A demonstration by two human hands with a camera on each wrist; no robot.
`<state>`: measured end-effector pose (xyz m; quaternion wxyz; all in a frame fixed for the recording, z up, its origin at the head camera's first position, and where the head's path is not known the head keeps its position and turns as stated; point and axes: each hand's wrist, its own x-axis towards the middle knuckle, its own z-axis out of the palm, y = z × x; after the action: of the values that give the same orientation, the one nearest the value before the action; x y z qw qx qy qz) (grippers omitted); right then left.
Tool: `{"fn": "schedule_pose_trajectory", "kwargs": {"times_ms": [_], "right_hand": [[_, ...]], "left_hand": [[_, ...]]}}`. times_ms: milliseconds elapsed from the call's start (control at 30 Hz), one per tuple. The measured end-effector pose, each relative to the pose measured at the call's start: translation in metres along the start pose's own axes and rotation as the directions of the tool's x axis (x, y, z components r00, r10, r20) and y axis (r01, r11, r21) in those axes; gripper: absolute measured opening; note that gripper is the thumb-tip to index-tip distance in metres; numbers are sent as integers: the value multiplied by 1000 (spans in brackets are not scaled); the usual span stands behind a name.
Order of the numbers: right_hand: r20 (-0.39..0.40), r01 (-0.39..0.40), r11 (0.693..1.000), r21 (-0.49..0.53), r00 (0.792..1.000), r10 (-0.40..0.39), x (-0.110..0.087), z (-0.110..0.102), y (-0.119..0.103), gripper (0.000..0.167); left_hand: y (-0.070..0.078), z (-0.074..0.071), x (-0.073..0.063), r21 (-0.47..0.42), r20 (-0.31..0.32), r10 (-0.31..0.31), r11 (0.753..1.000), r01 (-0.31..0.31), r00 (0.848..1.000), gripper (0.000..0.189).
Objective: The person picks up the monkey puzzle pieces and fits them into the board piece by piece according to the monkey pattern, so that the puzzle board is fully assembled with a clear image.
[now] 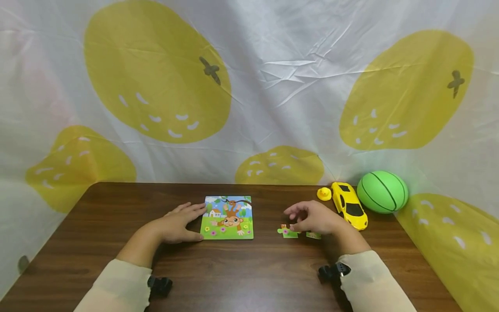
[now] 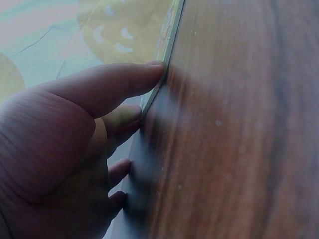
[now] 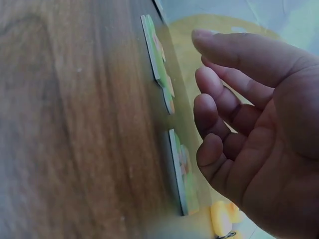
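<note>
A square monkey picture puzzle (image 1: 227,221) lies flat on the brown table. My left hand (image 1: 175,226) rests at its left side, thumb and fingertips touching the edge. The left wrist view shows the thumb against the thin board edge (image 2: 172,40). My right hand (image 1: 315,218) hovers over loose green puzzle pieces, its fingers loosely bent and nothing visible between them. One puzzle piece (image 1: 290,234) sits below the fingertips; a second puzzle piece (image 1: 313,235) is partly hidden by the hand. In the right wrist view both pieces lie apart from the fingers.
A small yellow rubber duck (image 1: 324,194), a yellow toy car (image 1: 349,206) and a green ball (image 1: 383,192) stand at the back right of the table (image 1: 218,273). Behind it hangs a white curtain (image 1: 273,108) with yellow fruit prints.
</note>
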<state>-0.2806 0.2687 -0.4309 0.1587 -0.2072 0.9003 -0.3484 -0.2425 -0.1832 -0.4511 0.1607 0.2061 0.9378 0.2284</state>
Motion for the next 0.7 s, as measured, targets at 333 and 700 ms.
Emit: {"fn": "schedule_pose_trajectory", "kwargs": {"times_ms": [333, 700], "right_hand": [[45, -28, 998, -50, 999, 30, -2, 0, 5, 44], [75, -97, 989, -115, 991, 106, 0, 4, 5, 47]], "left_hand": [[1, 0, 0, 1, -3, 4, 1000, -4, 1000, 92], [0, 0, 0, -1, -2, -3, 1000, 3, 1000, 92]]}}
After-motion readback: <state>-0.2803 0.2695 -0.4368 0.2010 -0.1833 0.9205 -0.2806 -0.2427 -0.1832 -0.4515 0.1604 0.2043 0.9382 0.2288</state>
